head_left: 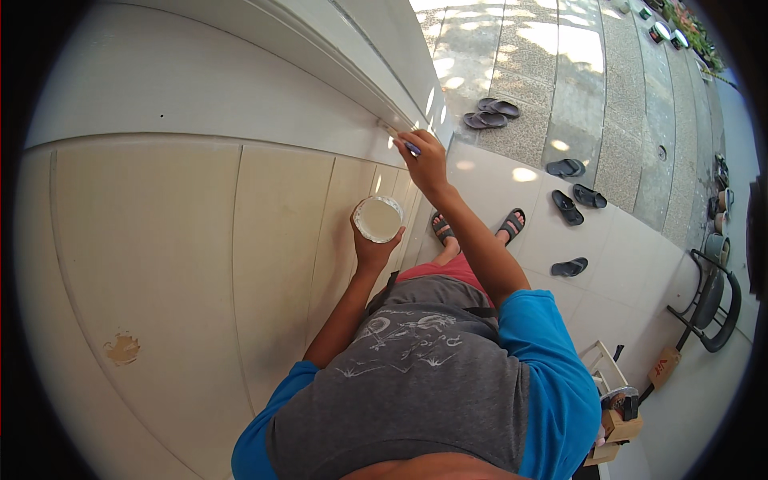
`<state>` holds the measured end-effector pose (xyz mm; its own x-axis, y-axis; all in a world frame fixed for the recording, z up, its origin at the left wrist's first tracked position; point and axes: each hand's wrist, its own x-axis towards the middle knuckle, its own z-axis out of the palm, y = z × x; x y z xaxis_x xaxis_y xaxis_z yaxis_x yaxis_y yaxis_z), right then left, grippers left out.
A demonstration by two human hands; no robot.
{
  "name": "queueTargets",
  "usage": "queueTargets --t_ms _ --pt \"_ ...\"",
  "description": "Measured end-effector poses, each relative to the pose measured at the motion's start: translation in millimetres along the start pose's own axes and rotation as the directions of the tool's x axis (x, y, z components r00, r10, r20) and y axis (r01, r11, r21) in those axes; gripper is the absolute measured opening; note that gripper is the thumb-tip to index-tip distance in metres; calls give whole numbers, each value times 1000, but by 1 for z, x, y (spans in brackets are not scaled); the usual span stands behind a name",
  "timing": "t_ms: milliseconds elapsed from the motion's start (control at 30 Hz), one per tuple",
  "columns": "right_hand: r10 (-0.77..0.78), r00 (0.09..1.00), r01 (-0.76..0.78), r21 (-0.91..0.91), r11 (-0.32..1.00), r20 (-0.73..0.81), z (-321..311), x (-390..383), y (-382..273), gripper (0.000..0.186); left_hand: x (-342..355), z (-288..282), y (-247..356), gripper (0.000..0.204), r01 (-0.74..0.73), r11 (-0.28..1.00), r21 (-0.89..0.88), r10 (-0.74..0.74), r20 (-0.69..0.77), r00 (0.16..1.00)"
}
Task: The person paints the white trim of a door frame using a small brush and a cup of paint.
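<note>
Pretty bright overall, lit by plain daylight from the paved yard (576, 96) at upper right. Blown out to near white on the sunniest slabs there, with dappled, leafy-looking shade around. Also speckled with little hot spots on the tiled floor (624, 248) and on the white trim (404, 76) near the right hand (426, 160). Way softer and dimmer over the cream panels (160, 216), with only faint shadows. Decently sharp mid-frame, but kinda mushy out by the plants (704, 40). Bent hard toward the rim, bowing the panel grooves, then fading to solid black at the corners.
</note>
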<state>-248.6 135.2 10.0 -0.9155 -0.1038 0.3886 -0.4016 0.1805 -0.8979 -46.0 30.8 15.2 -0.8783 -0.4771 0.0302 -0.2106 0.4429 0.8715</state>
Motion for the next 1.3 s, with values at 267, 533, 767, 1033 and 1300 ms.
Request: queueTargets --t_ms 267,533,767,1033,1300 --pt "-176 970 217 277 936 -166 -22 36 -85 22 2 -3 10 95 53 995 -85 -47 74 996" --pt "165 984 -160 91 983 -61 3 -43 40 13 3 -6 6 94 3 1000 -6 -3 81 997" --pt "196 967 -164 193 967 -161 7 19 -50 15 1 -8 2 95 57 998 -17 -55 93 994" --pt "398 905 -115 813 571 -151 7 29 -94 23 4 -10 5 96 66 998 -18 -63 135 989" --pt "706 678 -584 435 685 -202 32 -35 59 33 8 -8 7 94 0 1000 -4 0 146 989"
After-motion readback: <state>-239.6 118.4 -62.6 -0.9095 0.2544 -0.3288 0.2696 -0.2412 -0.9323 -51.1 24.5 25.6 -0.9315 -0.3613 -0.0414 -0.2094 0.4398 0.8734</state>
